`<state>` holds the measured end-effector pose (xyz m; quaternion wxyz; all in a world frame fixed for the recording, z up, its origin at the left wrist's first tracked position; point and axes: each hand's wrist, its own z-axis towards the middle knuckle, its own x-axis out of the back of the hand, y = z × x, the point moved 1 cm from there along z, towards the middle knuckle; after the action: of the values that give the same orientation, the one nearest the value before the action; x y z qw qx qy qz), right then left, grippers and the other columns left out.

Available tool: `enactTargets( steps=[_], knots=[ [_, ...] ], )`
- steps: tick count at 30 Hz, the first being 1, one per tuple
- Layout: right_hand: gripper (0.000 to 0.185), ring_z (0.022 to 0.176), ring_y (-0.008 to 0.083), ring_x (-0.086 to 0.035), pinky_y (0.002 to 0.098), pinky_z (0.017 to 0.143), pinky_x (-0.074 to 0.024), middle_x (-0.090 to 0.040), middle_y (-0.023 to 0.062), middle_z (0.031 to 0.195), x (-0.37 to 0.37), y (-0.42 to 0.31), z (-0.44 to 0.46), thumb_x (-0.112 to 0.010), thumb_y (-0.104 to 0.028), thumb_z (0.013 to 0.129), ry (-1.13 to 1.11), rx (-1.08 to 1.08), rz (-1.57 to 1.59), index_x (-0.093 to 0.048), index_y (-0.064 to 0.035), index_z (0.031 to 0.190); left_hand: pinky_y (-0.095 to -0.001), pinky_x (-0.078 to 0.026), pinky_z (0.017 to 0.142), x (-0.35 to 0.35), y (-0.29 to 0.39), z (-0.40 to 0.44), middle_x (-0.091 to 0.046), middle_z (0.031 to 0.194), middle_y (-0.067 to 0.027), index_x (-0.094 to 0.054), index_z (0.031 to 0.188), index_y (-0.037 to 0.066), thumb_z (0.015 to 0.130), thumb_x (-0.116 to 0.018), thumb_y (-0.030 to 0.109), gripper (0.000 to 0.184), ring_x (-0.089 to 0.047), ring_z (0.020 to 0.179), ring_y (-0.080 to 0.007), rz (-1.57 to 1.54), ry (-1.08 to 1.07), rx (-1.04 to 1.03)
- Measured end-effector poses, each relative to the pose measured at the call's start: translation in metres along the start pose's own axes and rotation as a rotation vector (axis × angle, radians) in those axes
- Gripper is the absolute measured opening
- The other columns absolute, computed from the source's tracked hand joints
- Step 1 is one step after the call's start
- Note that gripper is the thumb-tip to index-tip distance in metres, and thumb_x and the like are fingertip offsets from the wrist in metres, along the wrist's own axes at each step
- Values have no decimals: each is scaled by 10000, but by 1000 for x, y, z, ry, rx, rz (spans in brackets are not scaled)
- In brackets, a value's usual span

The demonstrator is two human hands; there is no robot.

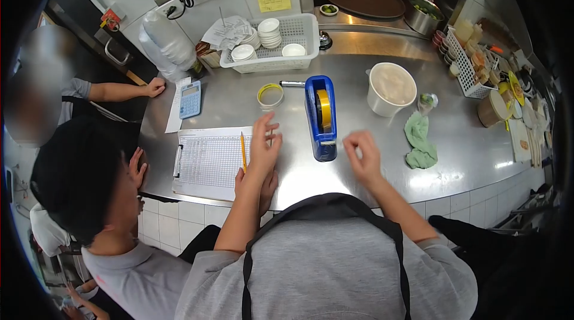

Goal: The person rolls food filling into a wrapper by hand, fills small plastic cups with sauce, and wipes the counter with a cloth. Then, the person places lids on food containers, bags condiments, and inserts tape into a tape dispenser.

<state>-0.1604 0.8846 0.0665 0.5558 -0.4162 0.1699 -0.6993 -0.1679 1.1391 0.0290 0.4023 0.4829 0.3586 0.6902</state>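
My left hand [263, 145] is raised over the steel counter [353, 69], its fingers apart and nothing in them. It is beside a clipboard with a gridded sheet [209, 155] and a yellow pencil [243, 151]. My right hand [363, 155] hovers to the right of the blue tape dispenser [325, 148], fingers curled; what they hold, if anything, cannot be made out. The dispenser carries a yellow tape roll [324, 109]. A loose tape roll [270, 96] lies to its left, near a marker [292, 84]. Neither hand touches the dispenser.
A co-worker [137, 254] leans in at left, hands near the clipboard; another person's hand [156, 87] rests at the corner. Around are a calculator [191, 99], a basket of bowls [269, 64], a white tub [391, 90], a green cloth [421, 141] and a condiment basket [472, 87].
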Motion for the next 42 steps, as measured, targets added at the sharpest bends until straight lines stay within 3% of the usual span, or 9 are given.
enactTargets(
  steps=[3,8,22,25,28,33,36,40,42],
  knots=[
    [80,798,261,-554,345,695,-456,-560,98,888,-10,-13,74,-610,-50,774,-42,263,-122,-567,-28,837,-204,-468,660,13,17,14,-457,1201,-88,-468,1198,30,811,-534,-43,399,-586,928,-138,-26,374,-52],
    [70,882,258,-558,379,725,-468,-555,62,864,-113,9,155,-581,-118,767,-399,504,-375,-549,-62,794,-200,-470,653,22,24,15,-470,1147,-86,-498,1160,26,830,-540,-42,339,-593,899,-139,-18,490,-128],
    [143,782,306,-616,402,706,-485,-636,131,838,-218,64,150,-625,-149,706,-1237,164,-448,-643,-99,839,-224,-461,661,25,-2,-26,-495,1059,-62,-530,1098,29,825,-541,-28,279,-563,803,-111,1,488,32],
    [96,777,306,-618,395,701,-482,-640,128,830,-219,88,140,-615,-123,710,-980,522,-555,-642,-92,797,-229,-448,669,3,7,-26,-528,997,-59,-540,1087,31,819,-549,-11,271,-549,777,-104,-28,404,43],
    [143,892,301,-603,398,760,-469,-632,140,925,-217,87,138,-621,-99,706,-1106,118,-562,-656,-98,844,-223,-442,668,-21,14,-30,-577,875,-51,-558,1053,6,818,-584,11,237,-544,737,-92,-156,175,-24],
    [385,975,311,-580,389,824,-465,-588,152,1082,-199,80,139,-637,-50,698,-1109,139,-500,-603,-119,1075,-249,-465,776,-62,23,-40,-641,991,-81,-577,1096,1,842,-614,114,281,-588,843,-128,-310,-392,-6],
    [468,978,315,-577,395,867,-451,-588,162,1061,-161,55,144,-657,-97,720,-876,305,-300,-519,-97,1167,-258,-460,830,-72,29,-40,-640,1048,-91,-586,1108,4,860,-591,123,275,-597,900,-138,-346,-409,103],
    [455,775,203,-614,299,648,-479,-630,110,858,-58,33,145,-687,-174,728,-663,-47,-260,-526,-122,1151,-253,-444,882,-81,8,-38,-643,1057,-89,-580,1129,-9,902,-520,72,249,-592,980,-141,-553,-397,176],
    [471,742,156,-608,265,619,-444,-633,66,769,-5,39,106,-681,-248,770,-624,-580,-188,-491,-111,1178,-249,-443,885,-83,7,-35,-645,1050,-89,-580,1129,-17,910,-504,57,244,-591,984,-139,-603,-417,185]
  ],
)
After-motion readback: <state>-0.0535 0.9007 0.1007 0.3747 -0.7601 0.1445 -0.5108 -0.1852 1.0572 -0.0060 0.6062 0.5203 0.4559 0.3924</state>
